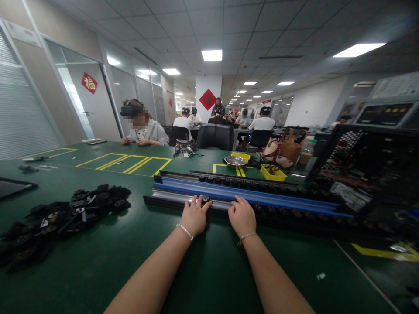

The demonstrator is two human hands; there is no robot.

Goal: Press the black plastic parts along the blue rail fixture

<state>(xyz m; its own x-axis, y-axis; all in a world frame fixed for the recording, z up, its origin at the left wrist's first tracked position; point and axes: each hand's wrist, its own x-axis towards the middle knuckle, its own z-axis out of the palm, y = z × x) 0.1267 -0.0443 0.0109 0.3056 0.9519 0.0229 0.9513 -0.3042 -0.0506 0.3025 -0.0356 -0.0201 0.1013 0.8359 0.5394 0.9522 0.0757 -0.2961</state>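
My left hand (194,218) lies over the near edge of a long black rail with a silver channel (170,195). Its thumb and forefinger sit around a small black part (205,198) in that channel. My right hand (242,217) rests on the same rail a little further right, its forefinger stretched forward and the other fingers bent; nothing shows in it. Just behind runs a long blue strip (209,186). A row of small black parts (278,210) continues along the rail to the right of my right hand. What lies under my fingertips is hidden.
A heap of black fan-like parts (94,205) lies at the left. Behind the rails are a metal bowl (235,161), a yellow tray (274,174) and bags (290,146). A dark open equipment case (347,161) stands at right. A person (144,126) sits across the table.
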